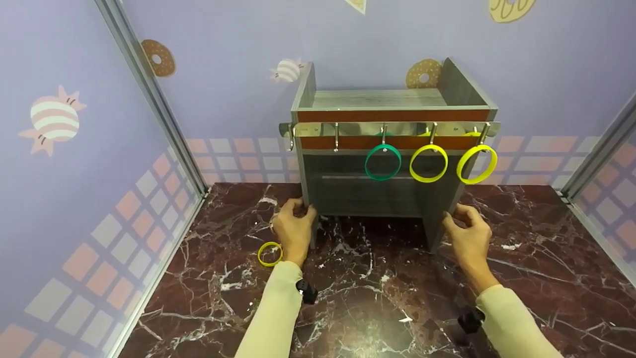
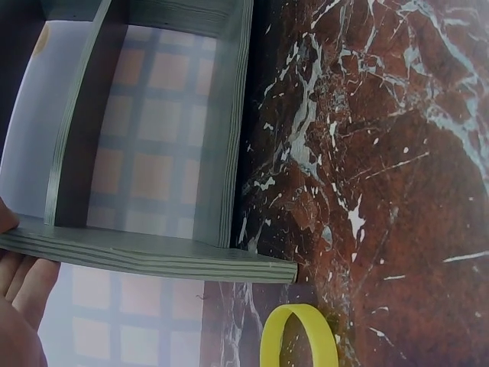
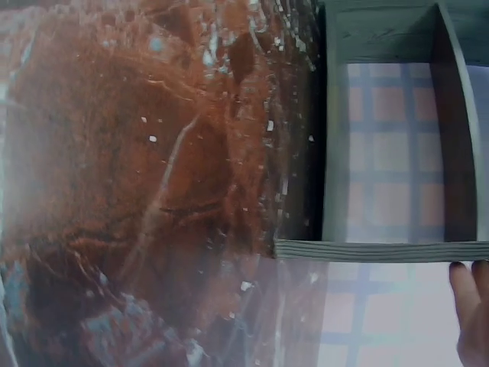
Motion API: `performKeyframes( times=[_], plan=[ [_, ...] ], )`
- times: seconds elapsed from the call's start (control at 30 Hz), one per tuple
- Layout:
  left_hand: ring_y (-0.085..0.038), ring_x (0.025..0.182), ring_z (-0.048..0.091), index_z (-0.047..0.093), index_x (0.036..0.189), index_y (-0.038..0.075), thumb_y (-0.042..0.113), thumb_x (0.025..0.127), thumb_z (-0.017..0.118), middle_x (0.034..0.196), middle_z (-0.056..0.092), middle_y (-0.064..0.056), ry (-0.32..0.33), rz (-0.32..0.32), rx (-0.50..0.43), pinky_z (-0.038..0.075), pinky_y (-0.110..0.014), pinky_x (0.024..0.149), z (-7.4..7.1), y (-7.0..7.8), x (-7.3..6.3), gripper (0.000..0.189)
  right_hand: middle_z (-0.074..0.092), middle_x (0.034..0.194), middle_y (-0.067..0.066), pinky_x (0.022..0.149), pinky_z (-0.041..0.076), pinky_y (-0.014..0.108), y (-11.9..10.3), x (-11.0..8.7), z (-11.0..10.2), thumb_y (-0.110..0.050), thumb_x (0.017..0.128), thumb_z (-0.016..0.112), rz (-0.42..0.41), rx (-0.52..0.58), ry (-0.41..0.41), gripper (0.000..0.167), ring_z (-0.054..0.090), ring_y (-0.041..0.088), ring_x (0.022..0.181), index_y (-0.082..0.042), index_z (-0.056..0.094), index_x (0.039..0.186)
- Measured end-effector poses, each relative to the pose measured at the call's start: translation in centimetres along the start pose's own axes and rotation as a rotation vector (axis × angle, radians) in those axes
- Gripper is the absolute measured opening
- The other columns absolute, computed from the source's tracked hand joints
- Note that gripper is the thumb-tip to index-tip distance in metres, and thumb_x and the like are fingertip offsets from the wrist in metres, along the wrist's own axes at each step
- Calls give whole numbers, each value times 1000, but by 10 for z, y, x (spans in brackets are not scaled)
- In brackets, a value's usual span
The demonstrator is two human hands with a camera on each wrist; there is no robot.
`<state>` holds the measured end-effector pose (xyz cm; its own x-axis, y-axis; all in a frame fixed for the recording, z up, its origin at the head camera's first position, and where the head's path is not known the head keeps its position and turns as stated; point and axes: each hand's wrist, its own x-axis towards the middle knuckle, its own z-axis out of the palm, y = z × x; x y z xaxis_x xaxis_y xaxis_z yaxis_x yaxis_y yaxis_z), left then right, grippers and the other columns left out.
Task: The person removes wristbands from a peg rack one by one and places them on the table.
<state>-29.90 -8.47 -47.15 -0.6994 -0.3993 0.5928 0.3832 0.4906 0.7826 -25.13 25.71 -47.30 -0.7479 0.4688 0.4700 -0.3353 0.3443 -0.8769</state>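
Grey shelf unit (image 1: 397,116) upright on the marbled tabletop (image 1: 223,308), centre of the head frame, front facing the wearer. Left hand (image 1: 293,226), left of centre, pinches the left side panel (image 2: 153,256) low down, thumb inside, fingers outside. Right hand (image 1: 469,238), right of centre, grips the opposite panel at much the same height; its fingers show on the outer face at lower right of the right-wrist frame, thumb best seen from the head. Matched, low holds probably steady the unit evenly and spare the front rail (image 1: 357,129) any handling. A green ring (image 1: 383,178) and two yellow rings hang from the rail's three right-hand hooks, presumably by weight alone, so a jolt might set them swinging. Two left-hand hooks bare. A loose yellow ring (image 2: 325,344) rests on the tabletop beside the left wrist, outside the panel, seemingly clear of the unit's foot. How much weight the hands bear: cannot tell.
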Motion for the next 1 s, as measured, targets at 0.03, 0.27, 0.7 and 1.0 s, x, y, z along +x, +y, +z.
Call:
performKeyframes(
  times=[0.03,0.27,0.7,1.0],
  plan=[
    [-26,78,75,76,90,1,0,80,83,86,78,-11,4,5,0,60,-44,71,0,0,0,12,74,103,23,64,52,10,4,2,-2,8,92,75,12,-13,-21,22,64,-8,77,15,70,113],
    [-27,77,75,75,87,1,0,77,83,85,78,-11,34,32,20,60,-46,72,0,-1,-1,13,75,97,-8,77,58,18,0,13,-19,-17,105,69,182,72,-143,34,72,5,83,6,69,131],
    [-26,75,74,76,87,2,1,78,83,84,78,-10,22,11,4,59,-45,70,3,2,0,12,74,114,22,94,60,41,-63,45,-47,-11,107,64,297,943,-146,20,74,30,100,6,67,118],
    [-26,75,74,76,87,1,0,78,82,84,77,-11,26,19,-18,60,-45,70,1,0,-1,12,74,109,25,84,63,40,-80,49,-47,10,99,66,212,992,-143,21,77,34,95,16,67,119]
  ],
)
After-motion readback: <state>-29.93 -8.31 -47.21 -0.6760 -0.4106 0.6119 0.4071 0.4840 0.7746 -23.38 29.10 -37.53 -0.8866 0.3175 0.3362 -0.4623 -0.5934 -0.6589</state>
